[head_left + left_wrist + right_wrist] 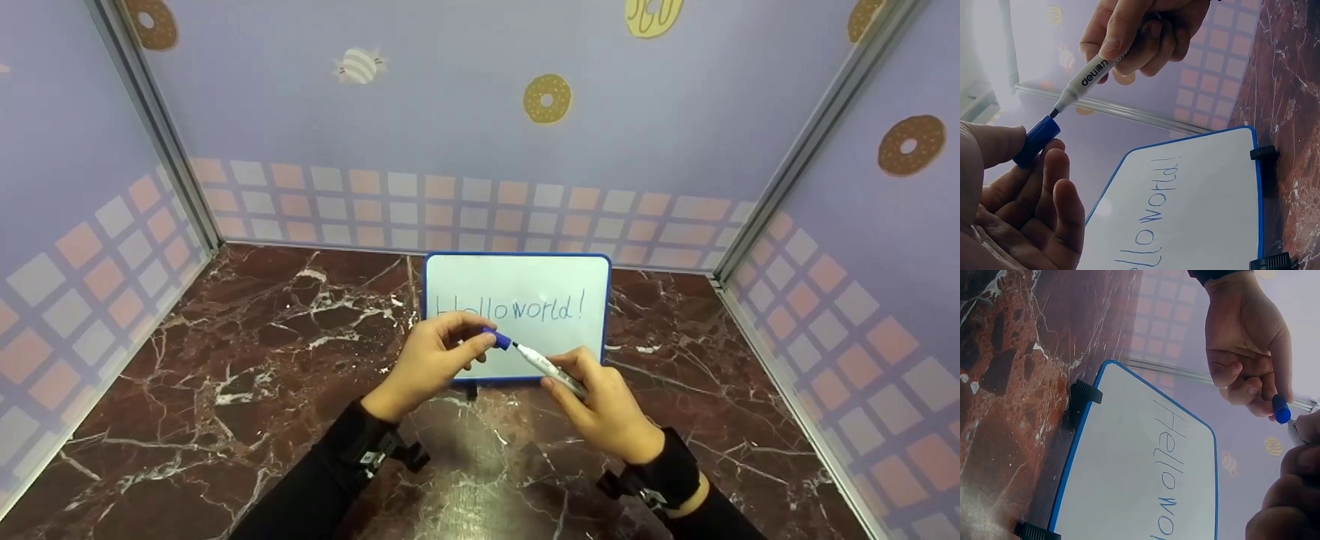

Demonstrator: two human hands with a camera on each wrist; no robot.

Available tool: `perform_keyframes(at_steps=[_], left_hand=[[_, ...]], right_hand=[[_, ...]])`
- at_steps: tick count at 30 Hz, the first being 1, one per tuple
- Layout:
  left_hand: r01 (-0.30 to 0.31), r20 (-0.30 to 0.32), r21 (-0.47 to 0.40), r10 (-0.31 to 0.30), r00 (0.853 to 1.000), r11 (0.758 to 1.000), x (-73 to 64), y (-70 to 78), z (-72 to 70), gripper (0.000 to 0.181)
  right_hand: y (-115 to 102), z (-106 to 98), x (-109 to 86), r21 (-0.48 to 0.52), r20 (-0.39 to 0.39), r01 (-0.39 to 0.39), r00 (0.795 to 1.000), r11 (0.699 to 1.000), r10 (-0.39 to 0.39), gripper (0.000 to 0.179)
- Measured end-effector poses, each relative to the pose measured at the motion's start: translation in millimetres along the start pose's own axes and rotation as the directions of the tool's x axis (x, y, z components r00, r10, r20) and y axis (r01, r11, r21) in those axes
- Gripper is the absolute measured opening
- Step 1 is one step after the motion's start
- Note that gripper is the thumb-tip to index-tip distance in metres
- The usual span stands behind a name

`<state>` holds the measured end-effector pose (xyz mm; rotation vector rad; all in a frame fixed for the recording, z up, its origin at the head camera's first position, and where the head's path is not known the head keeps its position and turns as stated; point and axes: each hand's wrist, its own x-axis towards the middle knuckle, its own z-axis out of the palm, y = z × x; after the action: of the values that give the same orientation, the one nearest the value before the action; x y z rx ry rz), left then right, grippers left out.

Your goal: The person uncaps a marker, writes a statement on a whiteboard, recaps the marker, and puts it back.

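Note:
Between thumb and fingers, my left hand [435, 356] pinches a blue marker cap [1037, 140], its open end turned toward the pen. My right hand [604, 405] grips a white whiteboard marker [1090, 77] by its barrel. The marker's dark tip points at the mouth of the cap; in the left wrist view the two are very close, and whether they touch I cannot tell. Behind the hands stands a small whiteboard [525, 281] with a blue frame, bearing the handwritten words "Hello world!". In the head view my left hand covers part of the board's lower left.
Black clip feet [1264, 153] hold up the board's lower edge. It stands on a dark red marbled tabletop [300, 375], near the back wall [450, 112]. Patterned panels with metal corner posts [161, 135] enclose the table at the back and both sides.

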<state>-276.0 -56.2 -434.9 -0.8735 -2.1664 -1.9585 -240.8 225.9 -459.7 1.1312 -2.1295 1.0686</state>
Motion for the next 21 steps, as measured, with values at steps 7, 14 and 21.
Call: perform_keyframes(at_steps=[7,14,21], left_hand=[[-0.002,0.02,0.001,0.002,1.0,1.0,-1.1,-0.9,1.5,0.021],[0.009,0.033,0.0,-0.009,0.999,1.0,-2.1,0.5,4.3,0.022],[0.003,0.054,0.002,-0.003,0.999,1.0,-3.2,0.6,6.6,0.023]], right_hand=[[-0.9,0.9,-0.7,0.002,0.018,-0.009,1.0,1.0,0.009,0.03],[-2.8,1.7,-0.6,0.017,0.034,-0.019,0.999,1.0,0.018,0.027],[-4.4,3.4,-0.1,0.022,0.029,0.001,1.0,1.0,-0.002,0.029]])
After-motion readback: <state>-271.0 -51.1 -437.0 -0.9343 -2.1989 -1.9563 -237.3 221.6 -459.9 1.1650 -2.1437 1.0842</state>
